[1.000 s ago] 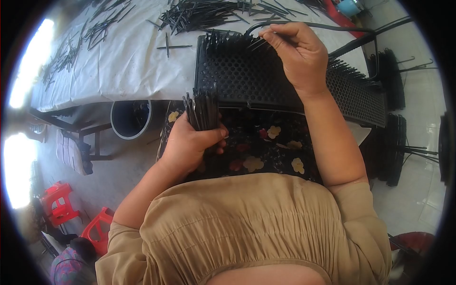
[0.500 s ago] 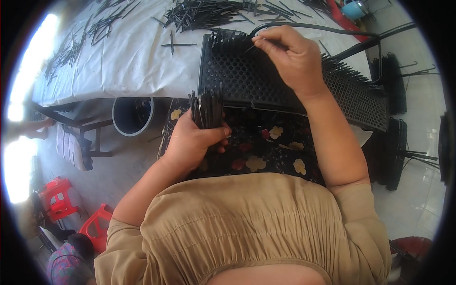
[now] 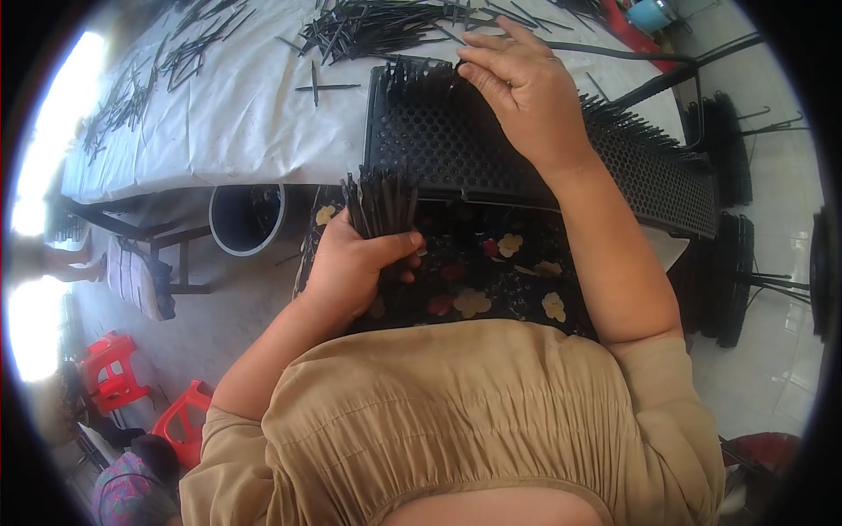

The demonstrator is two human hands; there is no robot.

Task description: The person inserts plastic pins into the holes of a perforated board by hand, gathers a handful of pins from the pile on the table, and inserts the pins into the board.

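Head view: holding a bunch of thin black sticks point(image 3: 379, 206) tight in the bare left hand point(image 3: 340, 263), long way toward twelve o'clock. At one o'clock from it, a black board point(image 3: 425, 140) full of round holes. At two o'clock, over the board, the bare right hand point(image 3: 531, 101), nearer its black spikes point(image 3: 412, 79), thumb and finger close; cannot tell if pinching anything.

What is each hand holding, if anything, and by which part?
The left hand grips a bundle of dark sticks around its lower part, upper ends free. Whether the right hand, near the holed board, holds anything cannot be told.
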